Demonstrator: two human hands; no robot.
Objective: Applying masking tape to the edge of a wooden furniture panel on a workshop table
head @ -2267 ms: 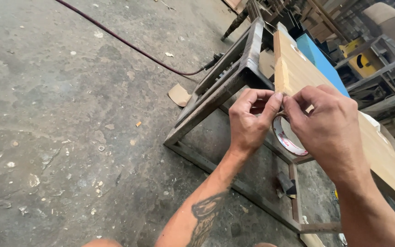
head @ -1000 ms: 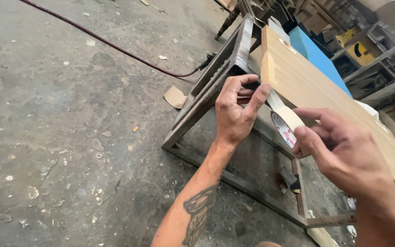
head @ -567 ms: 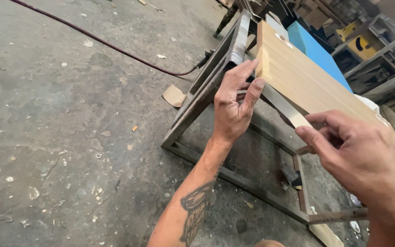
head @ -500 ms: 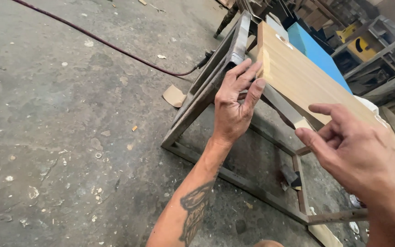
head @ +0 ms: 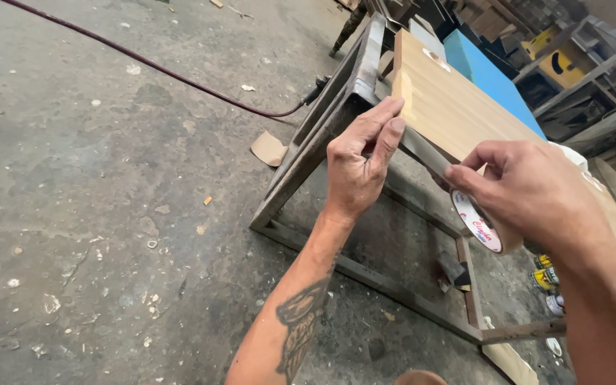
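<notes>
Tape roll (head: 480, 227), at 3 o'clock of centre, held in the grip of the right hand (head: 536, 192), fingers clenched around it. A strip of tape (head: 422, 151) runs from the roll toward 10 o'clock to the edge of a wooden panel (head: 458, 114). The left hand (head: 356, 171) presses the strip's end against that edge with its fingertips (head: 393, 122), grasping nothing else. The panel lies on a metal frame (head: 322, 135) standing on the concrete floor (head: 94, 199); a red cable (head: 144, 64) crosses at 11 o'clock.
</notes>
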